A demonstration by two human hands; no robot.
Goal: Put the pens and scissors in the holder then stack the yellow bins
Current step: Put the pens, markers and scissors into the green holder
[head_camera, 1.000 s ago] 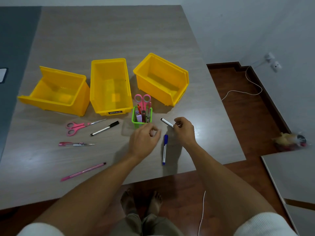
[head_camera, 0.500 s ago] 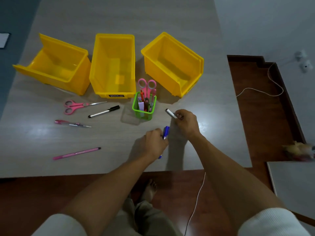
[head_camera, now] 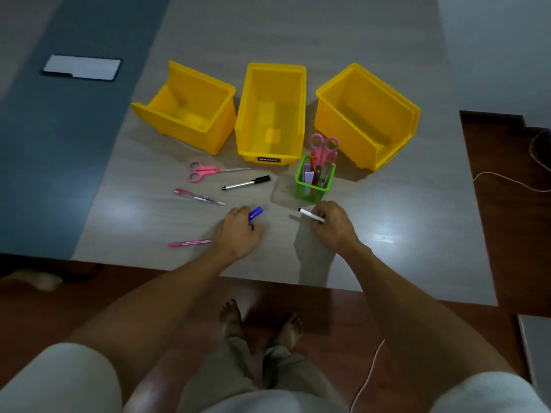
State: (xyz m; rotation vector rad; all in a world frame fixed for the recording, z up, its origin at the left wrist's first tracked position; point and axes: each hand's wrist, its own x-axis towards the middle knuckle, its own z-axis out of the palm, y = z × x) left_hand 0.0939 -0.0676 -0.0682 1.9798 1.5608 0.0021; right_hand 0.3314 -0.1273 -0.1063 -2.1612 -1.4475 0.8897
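The green holder (head_camera: pixel 315 183) stands upright on the grey table (head_camera: pixel 402 219), just near of the gap between the middle and right yellow bins. It already carries a pair of pink scissors (head_camera: pixel 323 146), handles up, along with several pens and a pale purple item.

Just near of the holder, the right hand (head_camera: pixel 332 226) is curled around a white marker with a black cap (head_camera: pixel 308 215); its capped end points left and far, clear of the fingers. To the left, the left hand (head_camera: pixel 238 232) is closed around a blue-capped pen (head_camera: pixel 255 213), with only the blue cap showing past the fingers, pointing far and right. The two hands are apart, both low over the table's near part.

Four items lie loose on the table left of the holder: a second pair of pink scissors (head_camera: pixel 205 171) with blades pointing right, a silver pen with a black cap (head_camera: pixel 246 183) just near of it, a clear pen with a pink end (head_camera: pixel 198 197) nearer and to the left, and a pink pen (head_camera: pixel 189 243) whose right end passes behind the left wrist.

Three yellow bins stand unstacked in a row along the far side: the left bin (head_camera: pixel 190 111) turned with its open front to the left, the middle bin (head_camera: pixel 271 114) with a black label on its near lip, and the right bin (head_camera: pixel 366 114) angled to the right.

A white cable (head_camera: pixel 507 181) trails over the brown floor to the right.
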